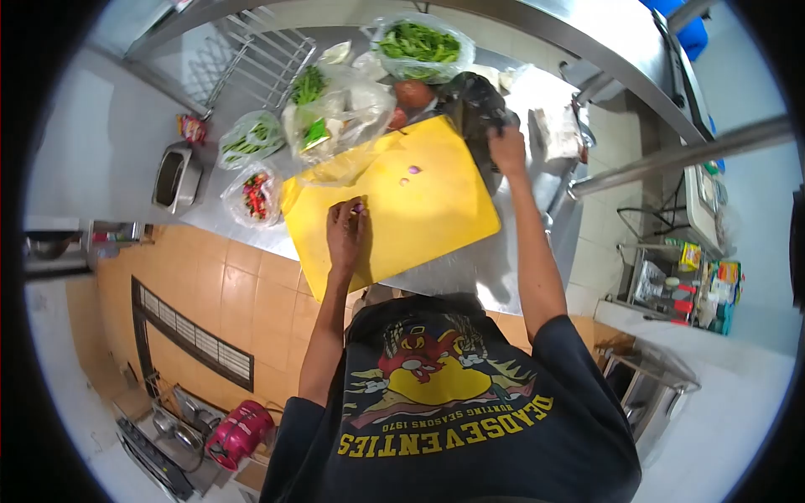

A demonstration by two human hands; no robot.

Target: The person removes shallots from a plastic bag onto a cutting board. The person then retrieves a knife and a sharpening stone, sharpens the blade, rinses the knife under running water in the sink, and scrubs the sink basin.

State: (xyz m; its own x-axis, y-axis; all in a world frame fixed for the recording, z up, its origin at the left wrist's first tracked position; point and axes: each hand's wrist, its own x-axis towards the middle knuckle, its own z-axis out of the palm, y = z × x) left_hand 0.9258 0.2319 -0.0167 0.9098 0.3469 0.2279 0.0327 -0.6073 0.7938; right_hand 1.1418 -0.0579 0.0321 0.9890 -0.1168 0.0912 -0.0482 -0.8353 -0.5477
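Note:
My left hand (345,233) rests over the left part of a yellow cutting board (436,214), its fingers closed round a small purple shallot (359,208). Two more small pieces, a purple shallot (414,170) and a paler one (404,182), lie near the board's middle. Beyond the board's far right corner, my right hand (506,149) grips the edge of a black plastic bag (471,96). What is inside that bag is hidden.
Along the board's far side stand clear bags of greens (419,46) and a bag of vegetables (340,113). Left are a bag of red chillies (257,194) and a steel container (178,178). A metal pole (679,159) and an overhead shelf (604,42) border the right.

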